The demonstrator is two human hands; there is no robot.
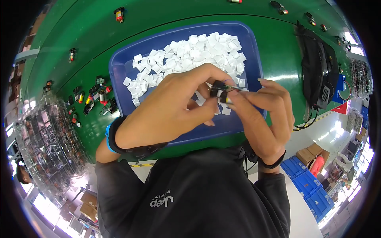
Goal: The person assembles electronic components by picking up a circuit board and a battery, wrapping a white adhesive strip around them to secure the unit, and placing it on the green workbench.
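Observation:
A small electronic assembly [217, 89], with a black part, thin wires and a pale cylinder partly covered by fingers, is held over the blue tray [256, 51]. My left hand [170, 103] curls round its left side, fingers closed against the black part. From the right, my right hand [264, 113] pinches the same assembly between thumb and index finger, its other fingers bent. Beneath both hands lie many small white square pieces [198, 49], loosely heaped in the tray. The fingertips hide much of the assembly.
Left of the tray, several similar assemblies with red-and-yellow cylinders [102, 96] lie on the green table [89, 35]. Another assembly [119, 14] sits at the back. A black bag [315, 59] with cables is on the right. Blue crates [307, 182] stand beyond the table, lower right.

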